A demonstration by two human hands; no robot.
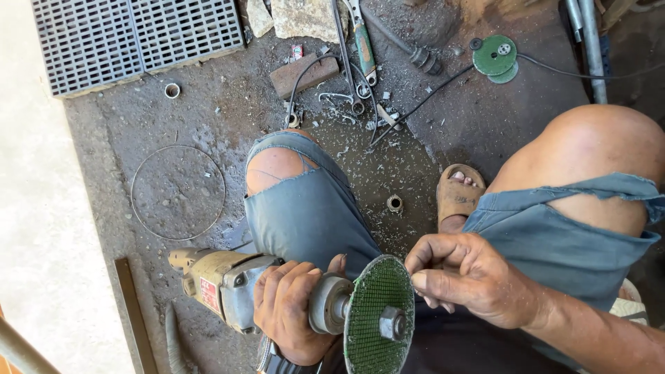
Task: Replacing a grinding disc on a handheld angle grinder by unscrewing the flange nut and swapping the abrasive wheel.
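An angle grinder (222,284) is gripped at its head by the left hand (287,312), its green disc (379,315) facing up. Beside the disc's rim, the right hand (471,277) is pinched, seemingly empty; a steady body hold is judged best while the centre nut (391,323) is worked.

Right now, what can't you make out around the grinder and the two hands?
Head view only:
- Left hand: its grip under the angle grinder is hidden by the grinder body.
- Right hand: whether the fingers pinch anything is hidden by the curled hand itself.
- Green disc: lower edge cut off by the frame's bottom.
- Centre nut: seating too small to tell.
- Grinder's cord: hidden behind the knee.
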